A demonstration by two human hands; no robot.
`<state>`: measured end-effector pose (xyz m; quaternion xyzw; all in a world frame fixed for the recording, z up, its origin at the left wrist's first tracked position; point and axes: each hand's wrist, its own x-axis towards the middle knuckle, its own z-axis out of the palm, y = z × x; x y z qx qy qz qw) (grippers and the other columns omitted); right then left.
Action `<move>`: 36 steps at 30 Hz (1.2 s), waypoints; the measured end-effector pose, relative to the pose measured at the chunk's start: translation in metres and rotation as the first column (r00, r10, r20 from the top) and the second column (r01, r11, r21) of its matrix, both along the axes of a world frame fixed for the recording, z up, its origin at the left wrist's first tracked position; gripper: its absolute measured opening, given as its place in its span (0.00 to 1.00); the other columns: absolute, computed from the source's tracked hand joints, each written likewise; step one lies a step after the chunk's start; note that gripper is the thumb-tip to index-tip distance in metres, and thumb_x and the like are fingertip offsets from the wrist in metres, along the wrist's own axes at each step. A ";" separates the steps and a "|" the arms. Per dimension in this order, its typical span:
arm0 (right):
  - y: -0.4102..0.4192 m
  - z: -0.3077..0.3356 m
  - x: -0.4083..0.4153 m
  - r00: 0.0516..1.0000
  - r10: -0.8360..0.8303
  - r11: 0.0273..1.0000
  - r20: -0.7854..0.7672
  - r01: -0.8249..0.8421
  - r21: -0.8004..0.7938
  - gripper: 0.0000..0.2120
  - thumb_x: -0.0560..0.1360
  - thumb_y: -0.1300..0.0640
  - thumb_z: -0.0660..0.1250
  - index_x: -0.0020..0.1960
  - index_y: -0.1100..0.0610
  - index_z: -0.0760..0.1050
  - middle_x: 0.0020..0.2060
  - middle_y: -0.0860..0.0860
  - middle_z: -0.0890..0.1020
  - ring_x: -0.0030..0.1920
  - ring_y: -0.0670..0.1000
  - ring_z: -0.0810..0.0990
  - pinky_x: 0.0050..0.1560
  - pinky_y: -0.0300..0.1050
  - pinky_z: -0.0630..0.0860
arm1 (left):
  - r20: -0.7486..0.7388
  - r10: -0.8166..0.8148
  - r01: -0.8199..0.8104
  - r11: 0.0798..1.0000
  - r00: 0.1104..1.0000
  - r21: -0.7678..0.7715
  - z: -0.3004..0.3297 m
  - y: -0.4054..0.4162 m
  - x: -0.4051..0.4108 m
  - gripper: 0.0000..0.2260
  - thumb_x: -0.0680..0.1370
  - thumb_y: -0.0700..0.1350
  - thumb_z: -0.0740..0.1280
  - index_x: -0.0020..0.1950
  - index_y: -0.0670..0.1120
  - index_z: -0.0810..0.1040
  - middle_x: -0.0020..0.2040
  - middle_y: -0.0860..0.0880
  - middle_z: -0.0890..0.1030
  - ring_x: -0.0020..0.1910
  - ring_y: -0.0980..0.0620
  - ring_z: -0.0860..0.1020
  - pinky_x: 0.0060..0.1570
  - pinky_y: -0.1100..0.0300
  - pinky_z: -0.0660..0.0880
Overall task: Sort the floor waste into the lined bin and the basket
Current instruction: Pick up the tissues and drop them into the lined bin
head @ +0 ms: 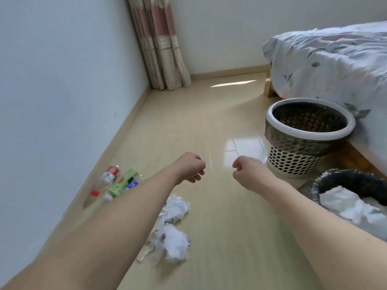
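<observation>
Both arms are stretched out over the floor, and neither hand has anything in it. The left hand hangs with fingers loosely curled, nothing held; the right hand mirrors it, curled inward and just as bare.

Here's the layout. Two crumpled paper wads lie just under the left forearm, one behind the other, with torn scraps beside them. Over by the wall sit the plastic bottles and a green package, clustered together. On the right, the perforated basket stands against the bed, nothing showing inside it. Nearer, at the frame's edge, the lined bin already holds white crumpled paper.

So the pattern looks set: paper to the lined bin, bottles likely to the basket. The nearest pickup is that paper. Best approach, I'd say: drop the left hand straight down, gather one whole wad with a full grasp, sweep the loose scraps along, then cross right to the bin without shedding bits.
</observation>
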<state>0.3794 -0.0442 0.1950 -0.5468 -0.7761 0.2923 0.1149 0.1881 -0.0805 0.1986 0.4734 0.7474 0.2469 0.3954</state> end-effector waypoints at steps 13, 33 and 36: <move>-0.121 -0.147 -0.168 0.962 0.215 0.908 0.170 -0.133 -0.397 0.19 0.75 0.58 0.59 0.66 0.53 0.70 0.61 0.50 0.75 0.51 0.49 0.75 0.50 0.41 0.73 | -0.144 -0.162 0.098 0.921 0.976 -0.377 -0.167 -0.181 -0.199 0.03 0.75 0.40 0.61 0.45 0.46 0.74 0.42 0.50 0.76 0.39 0.52 0.74 0.34 0.63 0.69; -0.148 -0.219 -0.289 0.764 0.402 0.866 0.506 -0.496 0.061 0.14 0.70 0.50 0.67 0.53 0.54 0.73 0.49 0.50 0.74 0.52 0.55 0.74 0.50 0.47 0.70 | -0.711 -0.370 0.651 0.742 0.598 0.161 -0.291 -0.222 -0.269 0.07 0.66 0.48 0.63 0.37 0.45 0.73 0.36 0.46 0.73 0.32 0.46 0.71 0.30 0.58 0.67; -0.146 -0.229 -0.292 0.763 0.359 0.853 0.538 -0.502 0.143 0.15 0.54 0.54 0.78 0.33 0.54 0.73 0.31 0.49 0.74 0.33 0.53 0.75 0.32 0.45 0.73 | -0.687 -0.383 0.649 0.741 0.618 0.171 -0.296 -0.221 -0.273 0.09 0.64 0.49 0.62 0.38 0.45 0.74 0.36 0.47 0.72 0.32 0.46 0.70 0.30 0.58 0.66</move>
